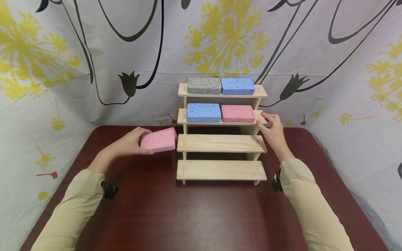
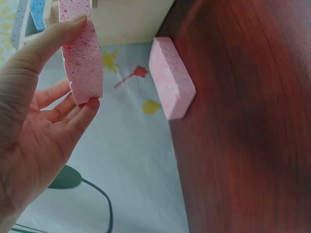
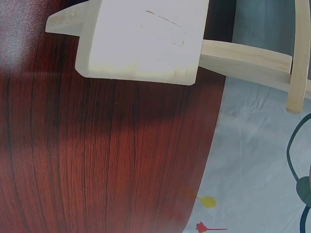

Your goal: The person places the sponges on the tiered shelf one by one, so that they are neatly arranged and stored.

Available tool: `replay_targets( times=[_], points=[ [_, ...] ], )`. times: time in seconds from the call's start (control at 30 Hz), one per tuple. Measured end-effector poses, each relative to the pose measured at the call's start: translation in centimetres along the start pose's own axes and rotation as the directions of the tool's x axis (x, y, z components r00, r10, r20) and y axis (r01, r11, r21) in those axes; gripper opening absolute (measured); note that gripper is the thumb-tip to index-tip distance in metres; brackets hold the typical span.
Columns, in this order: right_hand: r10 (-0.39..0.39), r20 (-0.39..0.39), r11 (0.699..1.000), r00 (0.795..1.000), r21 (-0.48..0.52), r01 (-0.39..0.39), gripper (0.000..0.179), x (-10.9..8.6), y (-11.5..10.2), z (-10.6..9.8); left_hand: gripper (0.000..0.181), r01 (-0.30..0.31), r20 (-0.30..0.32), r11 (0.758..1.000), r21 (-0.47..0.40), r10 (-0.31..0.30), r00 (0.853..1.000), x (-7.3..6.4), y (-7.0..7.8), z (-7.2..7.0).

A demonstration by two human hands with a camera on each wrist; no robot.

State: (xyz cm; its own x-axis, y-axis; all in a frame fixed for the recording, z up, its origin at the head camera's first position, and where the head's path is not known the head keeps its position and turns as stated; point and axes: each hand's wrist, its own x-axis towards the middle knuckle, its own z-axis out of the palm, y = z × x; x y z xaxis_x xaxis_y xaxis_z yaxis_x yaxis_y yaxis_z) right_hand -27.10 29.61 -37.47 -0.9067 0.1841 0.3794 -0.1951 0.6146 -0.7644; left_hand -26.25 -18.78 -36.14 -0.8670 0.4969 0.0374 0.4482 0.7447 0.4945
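Note:
My left hand (image 1: 130, 141) pinches a pink sponge (image 1: 158, 141) beside the left side of a stepped wooden rack (image 1: 221, 170). Up close in the left wrist view, the thumb lies on one face of that sponge and fingertips touch its lower end. Another pink sponge (image 2: 172, 77) rests on the table by its back edge. My right hand (image 1: 272, 128) grips the right end of the second board from the top, thumb at the front edge. The right wrist view shows rack boards but not the hand.
On the top board sit a grey sponge (image 1: 204, 86) and a blue sponge (image 1: 237, 86). The board below bears another blue sponge (image 1: 203, 112) and a pink one (image 1: 238, 113). The rack stands on a dark red wooden table (image 1: 201, 216), before a patterned cloth (image 1: 169, 45).

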Motion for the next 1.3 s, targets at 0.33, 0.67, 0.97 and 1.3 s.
replay_targets(
  times=[0.33,0.67,0.97,1.3],
  points=[
    [-0.001,-0.001,1.0,1.0,0.01,0.001,0.045,0.0,0.0,0.1,0.075,-0.008,0.037,1.0,-0.01,0.008,0.999,1.1,3.1,0.0],
    [-0.006,-0.001,1.0,1.0,0.023,0.006,0.044,0.1,0.0,0.2,0.076,-0.099,0.035,0.995,-0.004,0.099,0.994,2.9,6.3,1.1],
    [-0.003,-0.009,1.0,1.0,0.018,0.003,0.044,-0.1,0.0,0.0,0.078,-0.169,0.076,0.985,0.021,0.167,0.983,5.1,9.6,2.9],
    [-0.018,-0.017,1.0,1.0,0.008,0.018,0.043,-0.1,0.2,0.2,0.083,-0.255,0.086,0.966,0.033,0.251,0.964,8.0,13.4,5.4]
  ],
)
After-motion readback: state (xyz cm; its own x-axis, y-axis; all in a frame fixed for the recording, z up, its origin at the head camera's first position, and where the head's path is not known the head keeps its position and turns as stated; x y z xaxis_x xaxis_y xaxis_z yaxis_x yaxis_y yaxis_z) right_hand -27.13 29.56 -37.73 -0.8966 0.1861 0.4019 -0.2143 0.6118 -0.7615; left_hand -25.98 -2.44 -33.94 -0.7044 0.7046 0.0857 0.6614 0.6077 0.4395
